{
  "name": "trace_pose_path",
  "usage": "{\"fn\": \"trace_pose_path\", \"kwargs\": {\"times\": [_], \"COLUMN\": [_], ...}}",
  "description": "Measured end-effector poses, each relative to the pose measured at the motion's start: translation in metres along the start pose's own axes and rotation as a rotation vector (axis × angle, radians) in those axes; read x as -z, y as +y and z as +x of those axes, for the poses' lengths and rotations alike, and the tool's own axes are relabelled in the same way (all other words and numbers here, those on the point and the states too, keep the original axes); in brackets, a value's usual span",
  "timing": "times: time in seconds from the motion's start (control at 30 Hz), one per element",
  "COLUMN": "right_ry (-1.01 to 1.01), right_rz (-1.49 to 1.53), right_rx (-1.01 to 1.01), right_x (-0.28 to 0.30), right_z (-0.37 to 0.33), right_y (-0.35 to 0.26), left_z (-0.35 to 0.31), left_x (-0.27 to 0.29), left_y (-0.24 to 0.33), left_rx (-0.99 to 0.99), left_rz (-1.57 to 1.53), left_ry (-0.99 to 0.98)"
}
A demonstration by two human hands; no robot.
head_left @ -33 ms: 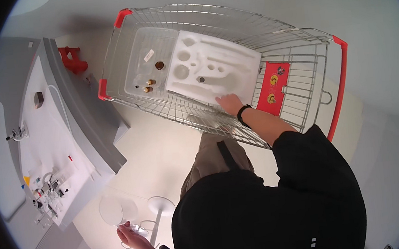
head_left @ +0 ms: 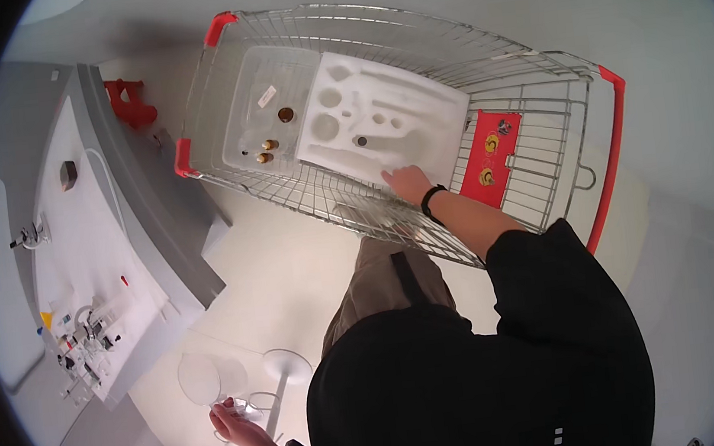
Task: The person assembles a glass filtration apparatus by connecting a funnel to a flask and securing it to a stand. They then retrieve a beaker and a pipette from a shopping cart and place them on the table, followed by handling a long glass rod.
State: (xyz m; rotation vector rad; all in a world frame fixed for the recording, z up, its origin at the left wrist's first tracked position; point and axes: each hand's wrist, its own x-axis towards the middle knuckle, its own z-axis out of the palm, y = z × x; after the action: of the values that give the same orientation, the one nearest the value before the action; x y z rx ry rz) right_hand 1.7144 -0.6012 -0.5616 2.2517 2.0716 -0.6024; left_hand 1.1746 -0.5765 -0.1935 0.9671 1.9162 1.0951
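Observation:
My right hand (head_left: pixel 408 184) reaches over the cart's near side, fingers bent at the near edge of a white foam tray (head_left: pixel 427 102). The foam has round and long hollows cut into it, and a small dark round piece (head_left: pixel 361 141) sits in it. Beside the foam stands a clear plastic bin (head_left: pixel 242 83) holding a brown round-topped item (head_left: pixel 286 115), two small brown bottles with gold tops (head_left: pixel 268 151) and a white label (head_left: pixel 266 97). Far from these, at the lower left, my left hand (head_left: pixel 237 423) is closed near something clear and shiny; what it holds is unclear.
The wire shopping cart (head_left: pixel 410 235) has red corners, a red handle (head_left: pixel 615 152) and a red panel (head_left: pixel 489 157). A white bench (head_left: pixel 100 259) at left carries clear glassware (head_left: pixel 87 347) and a tap (head_left: pixel 30 235). White round-based stands (head_left: pixel 288 365) are near my left hand; a red stool (head_left: pixel 132 107) is beyond the bench.

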Motion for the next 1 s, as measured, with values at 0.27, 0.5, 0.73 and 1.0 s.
{"fn": "trace_pose_path", "kwargs": {"times": [0.27, 0.5, 0.73, 1.0], "right_ry": [-0.386, -0.434, -0.138, 0.027], "right_rz": [-0.130, -0.315, -0.154, 0.079], "right_rx": [-0.063, -0.087, -0.060, 0.072], "right_x": [-0.049, -0.046, -0.070, -0.011], "right_z": [0.069, 0.078, 0.069, 0.042], "right_y": [0.003, -0.005, 0.004, 0.012], "left_z": [-0.044, -0.074, -0.086, -0.088], "left_x": [-0.003, 0.009, 0.019, -0.001], "left_y": [0.005, -0.004, -0.014, -0.004], "left_rx": [0.027, 0.033, 0.027, 0.103], "left_rz": [-0.020, -0.009, -0.020, -0.021], "left_ry": [0.065, 0.129, 0.165, 0.129]}}
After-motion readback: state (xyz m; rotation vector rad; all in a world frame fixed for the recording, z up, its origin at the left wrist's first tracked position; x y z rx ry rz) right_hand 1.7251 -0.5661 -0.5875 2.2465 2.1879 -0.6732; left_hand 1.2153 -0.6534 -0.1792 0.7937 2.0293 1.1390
